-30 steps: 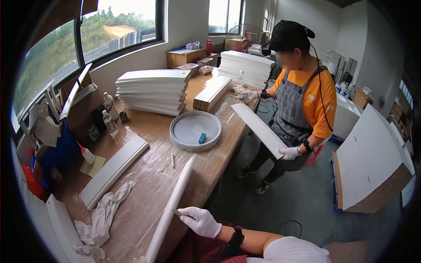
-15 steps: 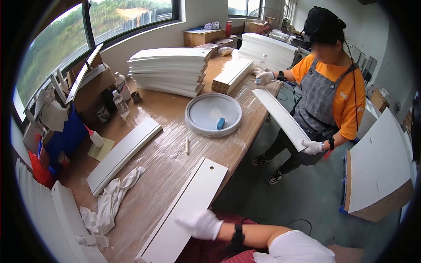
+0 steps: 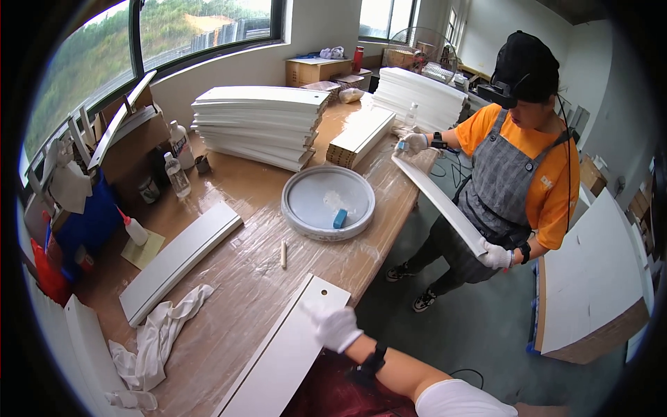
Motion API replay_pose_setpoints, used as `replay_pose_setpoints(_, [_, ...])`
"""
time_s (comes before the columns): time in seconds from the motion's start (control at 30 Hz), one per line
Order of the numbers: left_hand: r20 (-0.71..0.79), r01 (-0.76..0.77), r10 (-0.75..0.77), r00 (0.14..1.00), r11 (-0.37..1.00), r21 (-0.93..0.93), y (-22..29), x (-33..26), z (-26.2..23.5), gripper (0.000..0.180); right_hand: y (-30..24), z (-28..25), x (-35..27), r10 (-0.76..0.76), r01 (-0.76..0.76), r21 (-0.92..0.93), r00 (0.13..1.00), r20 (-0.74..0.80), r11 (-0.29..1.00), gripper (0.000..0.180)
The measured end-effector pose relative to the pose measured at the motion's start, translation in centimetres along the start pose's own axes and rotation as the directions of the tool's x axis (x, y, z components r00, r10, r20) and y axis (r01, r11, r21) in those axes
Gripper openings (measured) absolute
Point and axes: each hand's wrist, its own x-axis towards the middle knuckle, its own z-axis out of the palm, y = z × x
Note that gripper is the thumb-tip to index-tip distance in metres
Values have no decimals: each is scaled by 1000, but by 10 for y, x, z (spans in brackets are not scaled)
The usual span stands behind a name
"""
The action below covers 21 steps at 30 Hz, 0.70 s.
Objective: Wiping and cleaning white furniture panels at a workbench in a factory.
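Right hand (image 3: 335,326), gloved, resting flat on the white panel (image 3: 278,365), fingers seemingly spread rather than clenched, though hard to tell at this angle. Left hand out of view. Panel lying at the near edge of the bench (image 3: 243,191), far end toward the round basin (image 3: 295,219). Probably settling the panel in place; next, a steady press to keep it from sliding off. Counted: one panel, one basin, one blue block (image 3: 340,218), one dowel (image 3: 283,254), two bottles (image 3: 177,175), one rag (image 3: 156,337).

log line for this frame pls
right hand flat on white panel | left hand out of view | panel lying on table | co-worker holds another panel
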Motion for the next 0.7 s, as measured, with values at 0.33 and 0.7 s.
replay_pose_setpoints(0.33, [-47, 3, 1, 999, 996, 93, 0, 46, 26, 36, 37, 3, 63, 229, -233, -50, 970, -83, 971, 18])
replay_pose_setpoints(0.7, [-129, -13, 51, 990, 960, 279, -11, 47, -12, 38, 40, 3, 69, 272, -271, 91, 962, 0, 958, 16])
